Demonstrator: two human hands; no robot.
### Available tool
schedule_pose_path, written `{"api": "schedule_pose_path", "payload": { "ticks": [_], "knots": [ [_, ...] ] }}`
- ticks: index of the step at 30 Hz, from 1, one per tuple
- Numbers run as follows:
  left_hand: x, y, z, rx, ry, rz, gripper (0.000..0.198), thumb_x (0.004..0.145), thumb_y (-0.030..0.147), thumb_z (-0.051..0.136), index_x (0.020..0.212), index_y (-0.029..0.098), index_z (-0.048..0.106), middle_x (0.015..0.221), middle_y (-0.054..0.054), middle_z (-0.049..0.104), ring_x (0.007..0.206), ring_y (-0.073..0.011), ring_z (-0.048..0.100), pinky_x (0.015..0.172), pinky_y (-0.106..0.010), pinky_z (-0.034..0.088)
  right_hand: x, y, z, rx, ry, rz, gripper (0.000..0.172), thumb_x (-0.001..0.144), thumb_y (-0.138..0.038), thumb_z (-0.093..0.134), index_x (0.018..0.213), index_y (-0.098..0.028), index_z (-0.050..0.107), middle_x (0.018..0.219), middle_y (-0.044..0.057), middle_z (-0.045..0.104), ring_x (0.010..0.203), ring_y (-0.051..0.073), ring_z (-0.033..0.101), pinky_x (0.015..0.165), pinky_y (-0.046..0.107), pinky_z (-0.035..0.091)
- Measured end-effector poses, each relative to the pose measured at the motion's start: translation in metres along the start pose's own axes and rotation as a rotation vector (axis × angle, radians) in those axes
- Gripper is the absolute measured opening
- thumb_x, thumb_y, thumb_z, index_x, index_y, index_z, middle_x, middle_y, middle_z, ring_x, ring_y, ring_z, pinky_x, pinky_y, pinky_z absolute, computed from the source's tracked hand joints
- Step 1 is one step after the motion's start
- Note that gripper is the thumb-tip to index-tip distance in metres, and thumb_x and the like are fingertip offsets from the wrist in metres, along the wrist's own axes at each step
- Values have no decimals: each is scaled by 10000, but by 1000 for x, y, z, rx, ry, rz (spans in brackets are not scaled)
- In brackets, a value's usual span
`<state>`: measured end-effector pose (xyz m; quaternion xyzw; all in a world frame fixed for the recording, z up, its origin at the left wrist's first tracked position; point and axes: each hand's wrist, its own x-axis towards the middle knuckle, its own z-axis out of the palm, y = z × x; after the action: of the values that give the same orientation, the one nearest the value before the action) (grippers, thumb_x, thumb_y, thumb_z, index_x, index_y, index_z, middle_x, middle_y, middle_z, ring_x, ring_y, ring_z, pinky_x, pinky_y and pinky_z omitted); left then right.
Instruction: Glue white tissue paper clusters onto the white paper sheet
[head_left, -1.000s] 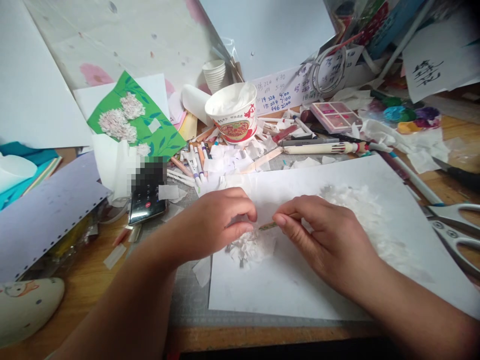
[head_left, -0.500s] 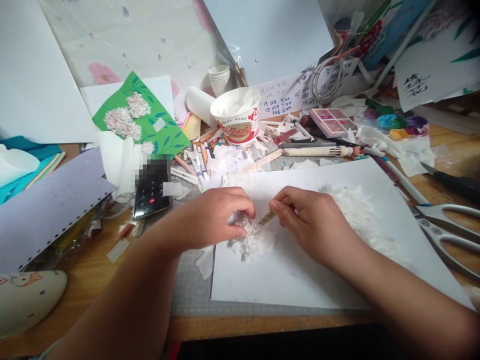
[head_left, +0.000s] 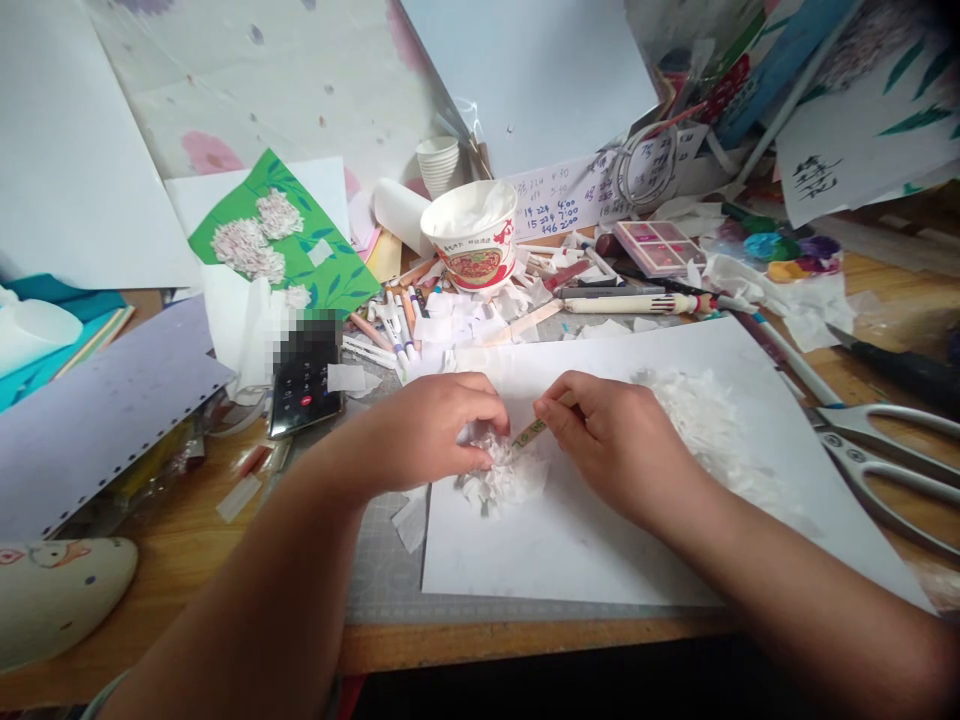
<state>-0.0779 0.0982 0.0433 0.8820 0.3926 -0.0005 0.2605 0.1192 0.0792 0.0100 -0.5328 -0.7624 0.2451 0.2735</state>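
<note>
A ruffled white tissue-paper flower [head_left: 510, 482] lies at the left of a white sheet of paper [head_left: 600, 545]. My left hand [head_left: 442, 425] curls over its upper left edge, thumb and fingertips closed on the tissue. From the right, my right hand [head_left: 611, 435] pinches a thin pale stick with green markings [head_left: 529, 432]. Its lower tip is tucked among the ruffles, so that end is hidden. A larger fluffy white tissue cluster [head_left: 701, 415] covers the sheet's right side, partly behind my right hand and forearm.
Beyond the sheet stands a paper noodle bowl [head_left: 472, 240] with white tissue inside, among scattered markers and scraps. A phone [head_left: 306, 385] and a green flower picture [head_left: 289, 240] are on the left. Scissors [head_left: 885, 465] and a black-handled knife [head_left: 907, 365] lie right.
The stick and my right fingers have shifted slightly left. My left hand stays at the flower, and the whole view has tilted a little.
</note>
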Motion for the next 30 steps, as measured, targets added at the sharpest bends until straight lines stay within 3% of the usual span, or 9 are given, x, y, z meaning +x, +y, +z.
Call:
{"api": "schedule_pose_path", "payload": {
  "ticks": [20,30],
  "knots": [
    [1,0,1,7,-1,23,170,781,220,595,943,199,640,977,-17,584,908,-153,568,830,-242,413,3,1,-2,-97,-51,58,218,848,-288,460,692,-181,568,587,-1,606,520,114,481,517,234,277],
    [0,1,1,-21,-6,-16,207,774,218,611,976,210,653,1030,-18,594,906,-154,578,818,-258,415,41,5,-16,-292,-380,172,280,800,-392,478,610,-195,537,632,35,636,585,155,534,528,261,303]
  ]
}}
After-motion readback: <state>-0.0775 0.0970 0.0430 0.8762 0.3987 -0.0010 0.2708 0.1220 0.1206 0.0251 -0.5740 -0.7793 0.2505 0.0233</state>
